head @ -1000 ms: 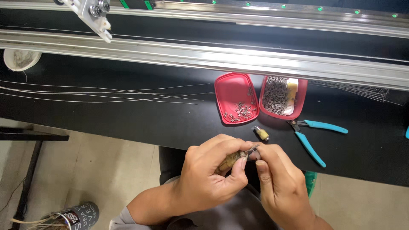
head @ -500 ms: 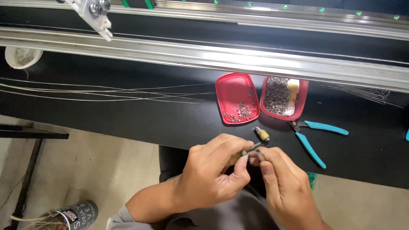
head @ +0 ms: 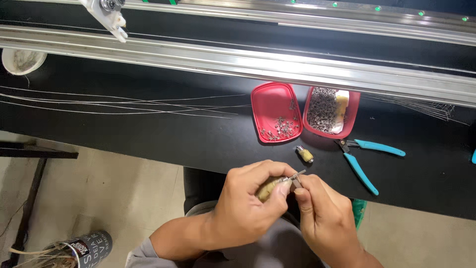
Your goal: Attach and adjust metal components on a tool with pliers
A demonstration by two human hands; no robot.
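Low in the frame's centre, below the black tabletop (head: 148, 134) edge, a small tan cylindrical piece (head: 267, 188) with a thin metal tip sits pinched in the left hand (head: 248, 211); the right hand (head: 325, 218) pinches that tip. Red trays (head: 275, 111) lie above.

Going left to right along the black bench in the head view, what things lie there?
White cup → long thin wires → red lid with a few metal bits → red tray heaped with metal bits → teal-handled pliers.
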